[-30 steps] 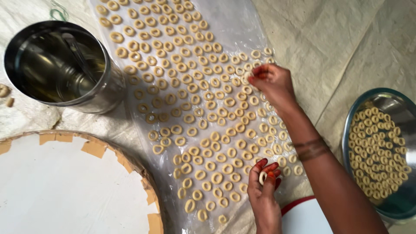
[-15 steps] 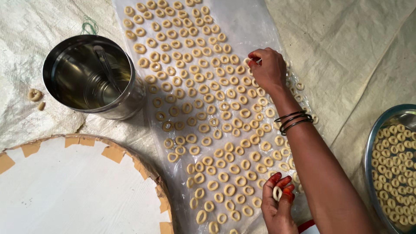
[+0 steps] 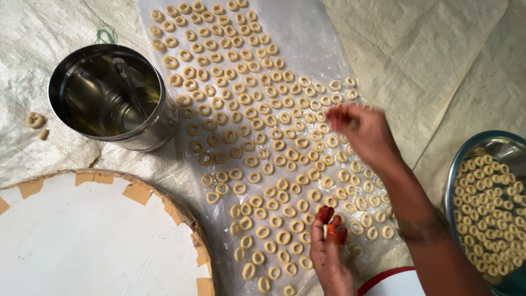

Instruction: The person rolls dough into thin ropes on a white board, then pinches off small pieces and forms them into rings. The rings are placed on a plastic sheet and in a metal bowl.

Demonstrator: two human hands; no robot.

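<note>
— Where are the hands?

— Both over the clear plastic sheet (image 3: pixel 307 38) covered with small dough rings (image 3: pixel 257 142). The left hand (image 3: pixel 329 249) sits low near the sheet's near end, fingertips pinched together on one pale ring held upright. The right hand (image 3: pixel 359 129) is blurred above the sheet's right half; its fingers look bunched, but I cannot tell whether it has hold of anything.

— How crowded is the sheet?

— Rings lie in loose rows, close but mostly apart, from the far end down to the near end. The bare plastic is at the far right corner and along the right edge beyond the right hand — and a thin strip on the left edge by the steel pot (image 3: pixel 112 98).

— What hems the sheet in?

— The pot stands against its left edge, with a utensil leaning inside. Below it a round white board (image 3: pixel 82 241) with a taped cardboard rim comes close to the lower left edge. On the right, well apart across woven sacking (image 3: pixel 438 60), a steel bowl (image 3: pixel 455 170) holds more rings. A white dish with a red rim (image 3: pixel 392 282) lies just beside the left hand. Two stray dough bits (image 3: pixel 37 123) lie left of the pot.
</note>
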